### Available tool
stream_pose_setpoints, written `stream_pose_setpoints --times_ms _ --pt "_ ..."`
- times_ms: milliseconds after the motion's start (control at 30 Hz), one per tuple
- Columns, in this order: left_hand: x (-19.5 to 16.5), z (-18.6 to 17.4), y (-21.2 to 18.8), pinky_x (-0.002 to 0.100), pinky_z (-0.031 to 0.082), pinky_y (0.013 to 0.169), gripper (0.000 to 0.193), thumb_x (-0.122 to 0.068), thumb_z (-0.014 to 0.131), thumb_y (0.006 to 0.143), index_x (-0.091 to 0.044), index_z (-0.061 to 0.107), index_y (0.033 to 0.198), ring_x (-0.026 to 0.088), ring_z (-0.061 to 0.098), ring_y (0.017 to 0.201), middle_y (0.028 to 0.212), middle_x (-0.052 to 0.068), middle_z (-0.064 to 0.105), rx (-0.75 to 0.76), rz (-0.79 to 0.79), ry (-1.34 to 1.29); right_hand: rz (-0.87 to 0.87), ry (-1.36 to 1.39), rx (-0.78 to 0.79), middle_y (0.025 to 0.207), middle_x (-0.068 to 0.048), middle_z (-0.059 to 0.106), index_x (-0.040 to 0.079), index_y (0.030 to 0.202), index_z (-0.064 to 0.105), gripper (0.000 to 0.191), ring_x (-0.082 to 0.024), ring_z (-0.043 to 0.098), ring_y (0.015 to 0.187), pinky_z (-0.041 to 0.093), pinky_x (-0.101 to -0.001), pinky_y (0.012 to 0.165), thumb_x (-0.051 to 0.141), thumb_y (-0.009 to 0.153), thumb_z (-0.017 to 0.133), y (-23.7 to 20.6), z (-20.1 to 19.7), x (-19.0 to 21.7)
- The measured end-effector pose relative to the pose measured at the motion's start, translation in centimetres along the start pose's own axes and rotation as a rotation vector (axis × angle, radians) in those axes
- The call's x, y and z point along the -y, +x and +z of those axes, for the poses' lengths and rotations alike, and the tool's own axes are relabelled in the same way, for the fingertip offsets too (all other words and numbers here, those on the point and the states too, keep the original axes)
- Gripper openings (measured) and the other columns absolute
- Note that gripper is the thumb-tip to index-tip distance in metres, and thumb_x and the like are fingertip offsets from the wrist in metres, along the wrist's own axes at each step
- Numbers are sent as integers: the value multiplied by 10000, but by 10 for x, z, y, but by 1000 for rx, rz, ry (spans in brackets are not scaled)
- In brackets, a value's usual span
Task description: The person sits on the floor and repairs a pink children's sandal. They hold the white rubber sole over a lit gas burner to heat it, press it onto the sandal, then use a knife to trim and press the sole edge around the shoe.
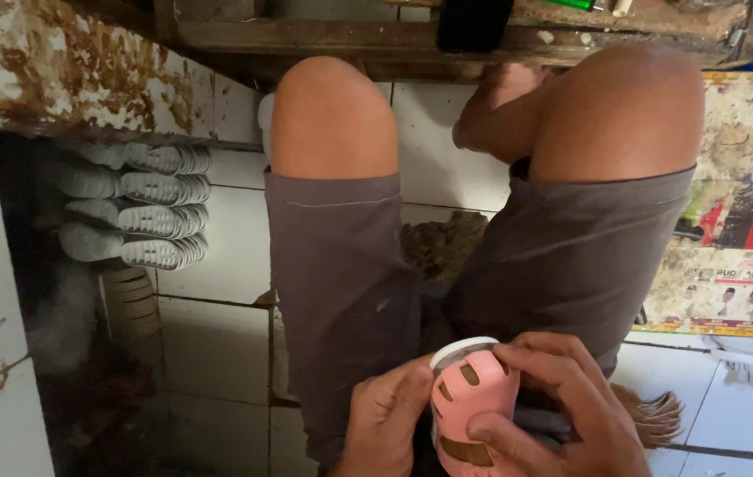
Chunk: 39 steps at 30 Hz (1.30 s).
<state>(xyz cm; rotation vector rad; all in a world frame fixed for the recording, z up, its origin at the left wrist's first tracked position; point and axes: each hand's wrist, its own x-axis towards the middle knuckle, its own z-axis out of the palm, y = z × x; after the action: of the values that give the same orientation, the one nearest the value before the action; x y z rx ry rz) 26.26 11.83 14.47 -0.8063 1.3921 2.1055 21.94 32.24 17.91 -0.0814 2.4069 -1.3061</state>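
A small pink foam clog with oval vents and a white sole [473, 397] sits in the person's lap, over grey shorts [341, 265]. The left hand [385, 420] clasps its side and the right hand [562, 402] wraps its upper, both closed on it. It looks light, soft and bendy, not fragile; a grip at the firmer sole edge seems the surest hold.

Left hand [387, 420]: low in frame, between the thighs, fingers curled, thumb pressed forward. Right hand [562, 402]: just beside it, fingers [540, 360] bent and spread in a grasp, thumb low in front. 2 bare knees raised above, thighs parted; wrists cut off by the frame edge.
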Motion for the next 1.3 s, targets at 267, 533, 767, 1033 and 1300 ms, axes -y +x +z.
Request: stream_pose_setpoints --times_ms 267,533,767,1033,1300 --pt "13 -9 0 331 579 915 430 -237 488 1065 83 716 1238 187 742 1032 1093 166 805 63 76 -20 -40 40 -11 1187 -169 663 21 1182 683 660 -274 694 1122 529 -370 947 260 617 926 -4 5 -4" --pt "3 -11 -6 366 572 920 544 -154 874 802 103 676 1238 196 710 1014 1071 179 756 247 214 -43 116 443 65 1346 -166 600 24 1444 462 900 -244 617 1240 480 -377 1051 220 686 908 4 19 -19" --pt "-42 5 21 407 536 982 713 -55 766 870 50 428 1489 272 622 1163 1241 176 595 279 239 -559 489 1132 501 1398 -210 641 25 1541 401 939 -241 642 1261 498 -381 1063 252 788 913 23 10 2" --pt "-122 25 45 345 457 1132 771 -140 636 935 -60 267 1607 193 559 1351 1508 93 517 195 300 -127 130 681 106 1300 -112 695 24 1458 481 911 -198 708 1133 597 -360 910 89 661 917 63 5 19" --pt "-191 19 90 414 401 1231 680 -115 742 983 -45 386 1558 267 554 1401 1467 123 586 328 1096 573 -679 -35 -453 1197 -128 642 -1 1311 561 616 -225 663 1076 541 -337 953 57 771 851 129 -36 58"
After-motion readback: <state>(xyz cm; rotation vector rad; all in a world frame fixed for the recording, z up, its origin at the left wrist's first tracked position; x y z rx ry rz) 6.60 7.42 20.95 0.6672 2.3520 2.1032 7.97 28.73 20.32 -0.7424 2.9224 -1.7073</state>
